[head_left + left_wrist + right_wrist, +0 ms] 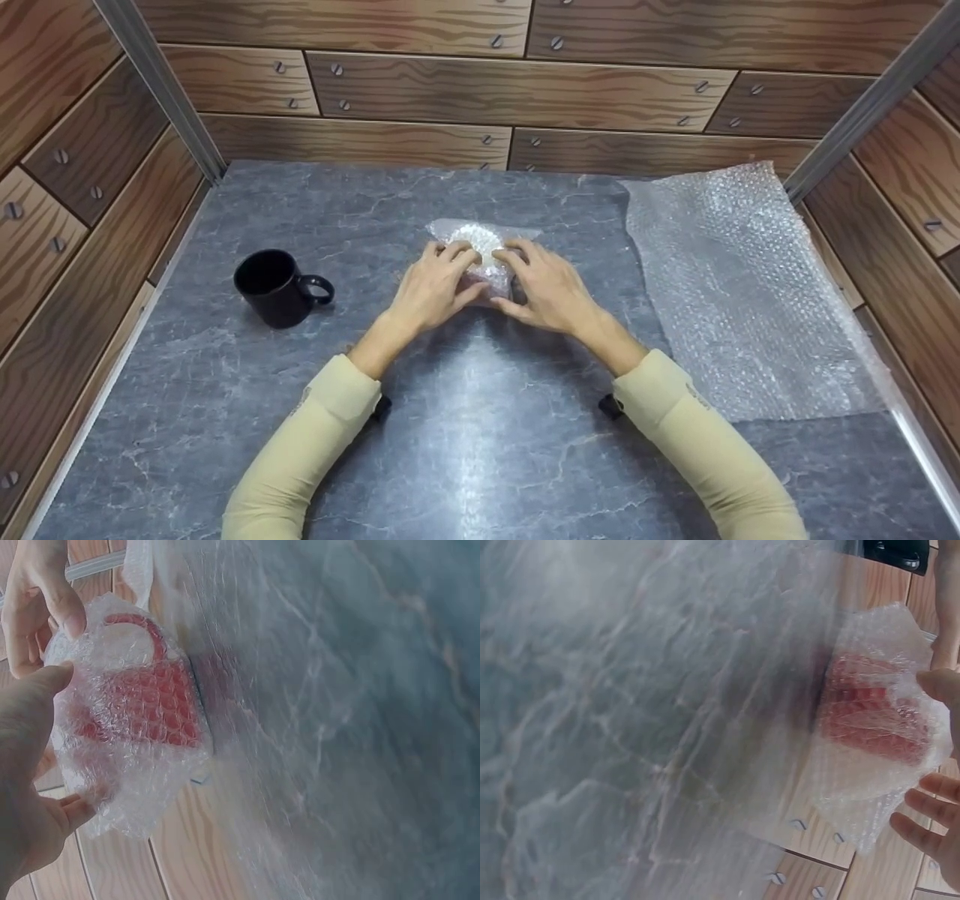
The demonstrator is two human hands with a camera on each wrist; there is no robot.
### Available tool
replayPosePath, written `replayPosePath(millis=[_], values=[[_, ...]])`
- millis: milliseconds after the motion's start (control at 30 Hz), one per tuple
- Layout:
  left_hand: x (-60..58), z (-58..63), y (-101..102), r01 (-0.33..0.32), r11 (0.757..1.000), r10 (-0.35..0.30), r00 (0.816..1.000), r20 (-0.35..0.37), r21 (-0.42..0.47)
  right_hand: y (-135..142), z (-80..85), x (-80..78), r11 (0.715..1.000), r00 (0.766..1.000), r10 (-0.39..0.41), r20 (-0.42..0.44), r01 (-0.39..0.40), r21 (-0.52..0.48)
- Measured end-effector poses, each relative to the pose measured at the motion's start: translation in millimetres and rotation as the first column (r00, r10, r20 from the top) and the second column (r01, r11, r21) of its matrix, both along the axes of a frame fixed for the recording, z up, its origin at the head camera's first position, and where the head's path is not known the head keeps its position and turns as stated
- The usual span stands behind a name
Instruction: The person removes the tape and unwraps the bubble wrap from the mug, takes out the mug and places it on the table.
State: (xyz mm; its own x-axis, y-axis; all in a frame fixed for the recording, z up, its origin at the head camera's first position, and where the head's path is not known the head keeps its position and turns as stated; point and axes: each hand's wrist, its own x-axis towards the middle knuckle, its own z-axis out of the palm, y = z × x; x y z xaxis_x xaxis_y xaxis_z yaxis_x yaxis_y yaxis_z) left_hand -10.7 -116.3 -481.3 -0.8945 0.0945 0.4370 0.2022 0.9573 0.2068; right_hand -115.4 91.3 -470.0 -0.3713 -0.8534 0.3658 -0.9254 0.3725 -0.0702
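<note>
Between both hands, near the table's middle, stands a red mug wrapped in bubble wrap. Its handle shows through the plastic in the left wrist view; the right wrist view shows the mug's red side under layers of wrap. My left hand holds the bundle from the left, fingers bent over its top and thumb on the near side. From the right, my right hand holds it likewise, fingertips on top and thumb low in front. The hands hide parts of the bundle's sides.
A black mug stands upright on the left, its handle pointing right. On the right lies a flat sheet of bubble wrap, reaching the table's right edge. Wood-patterned panels enclose the back and sides of the grey table.
</note>
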Motion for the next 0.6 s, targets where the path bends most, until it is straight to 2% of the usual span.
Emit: replayPosePath(millis=[600], values=[[10.4, -1.5, 13.3, 0.030, 0.998, -0.033, 0.998, -0.055, -0.049, 17.0, 2.0, 12.0, 1.000, 1.000, 0.003, -0.024, -0.003, 0.017]])
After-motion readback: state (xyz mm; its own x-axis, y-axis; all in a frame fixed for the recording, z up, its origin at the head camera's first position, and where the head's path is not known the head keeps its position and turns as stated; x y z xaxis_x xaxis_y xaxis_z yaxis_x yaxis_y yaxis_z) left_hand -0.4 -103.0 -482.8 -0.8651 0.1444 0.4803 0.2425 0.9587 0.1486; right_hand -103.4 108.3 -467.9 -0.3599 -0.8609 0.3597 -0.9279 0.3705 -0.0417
